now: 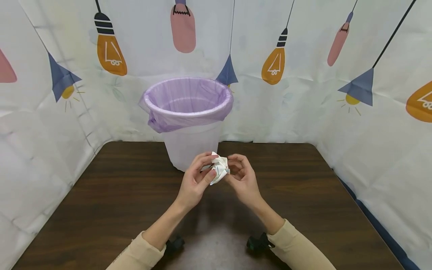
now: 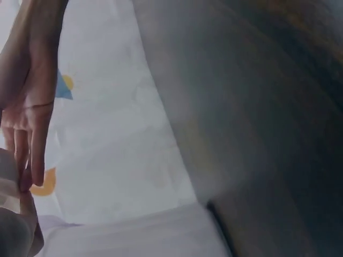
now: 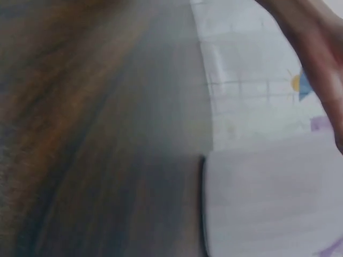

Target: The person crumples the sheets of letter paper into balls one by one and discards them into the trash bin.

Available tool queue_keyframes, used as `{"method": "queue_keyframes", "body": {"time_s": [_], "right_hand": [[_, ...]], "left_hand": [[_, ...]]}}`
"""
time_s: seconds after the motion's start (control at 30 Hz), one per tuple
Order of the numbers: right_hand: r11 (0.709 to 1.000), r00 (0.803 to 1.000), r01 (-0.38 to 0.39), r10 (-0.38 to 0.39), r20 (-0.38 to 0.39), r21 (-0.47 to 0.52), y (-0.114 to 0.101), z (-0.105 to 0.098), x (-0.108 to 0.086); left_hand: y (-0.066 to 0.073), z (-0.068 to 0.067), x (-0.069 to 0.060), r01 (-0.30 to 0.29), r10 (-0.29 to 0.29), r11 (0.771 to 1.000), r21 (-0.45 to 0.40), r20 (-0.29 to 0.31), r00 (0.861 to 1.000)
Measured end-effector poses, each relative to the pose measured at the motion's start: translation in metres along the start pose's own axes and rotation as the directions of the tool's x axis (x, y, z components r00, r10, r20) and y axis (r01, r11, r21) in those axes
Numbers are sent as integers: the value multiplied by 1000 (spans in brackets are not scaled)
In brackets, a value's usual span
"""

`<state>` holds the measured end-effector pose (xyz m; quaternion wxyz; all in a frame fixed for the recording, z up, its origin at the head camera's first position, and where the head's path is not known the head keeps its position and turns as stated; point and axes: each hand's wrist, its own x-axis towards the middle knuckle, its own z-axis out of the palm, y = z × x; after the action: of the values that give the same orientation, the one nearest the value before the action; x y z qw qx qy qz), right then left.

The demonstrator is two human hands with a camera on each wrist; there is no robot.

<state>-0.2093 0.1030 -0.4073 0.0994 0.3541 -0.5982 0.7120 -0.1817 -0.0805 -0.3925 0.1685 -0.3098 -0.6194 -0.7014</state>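
Observation:
A crumpled piece of white paper with faint markings is held between both hands above the table, in front of the bin. My left hand grips its left side, with fingers along the top and the thumb on the near face. At the paper's right edge, my right hand pinches it with curled fingers and thumb. Just behind the hands stands a white bin, lined with a purple plastic bag folded over its rim. Only parts of the hands show in the wrist views.
The dark brown wooden table spreads out around the bin. A white cloth printed with lamps and bulbs hangs behind it and along both sides. Dark devices sit at the wrists.

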Motion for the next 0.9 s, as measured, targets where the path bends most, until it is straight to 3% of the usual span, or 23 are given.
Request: {"method": "queue_keyframes", "body": {"time_s": [0.33, 0.6, 0.9], "right_hand": [[995, 984, -82, 70, 166, 63, 2, -5, 4], [997, 986, -69, 63, 151, 34, 1, -4, 4], [972, 977, -116, 74, 202, 203, 5, -7, 0]], "left_hand": [[-9, -3, -8, 9, -10, 1000, 23, 24, 1000], [-5, -4, -6, -28, 26, 989, 147, 16, 1000], [-10, -2, -11, -31, 27, 992, 121, 30, 999]]}}
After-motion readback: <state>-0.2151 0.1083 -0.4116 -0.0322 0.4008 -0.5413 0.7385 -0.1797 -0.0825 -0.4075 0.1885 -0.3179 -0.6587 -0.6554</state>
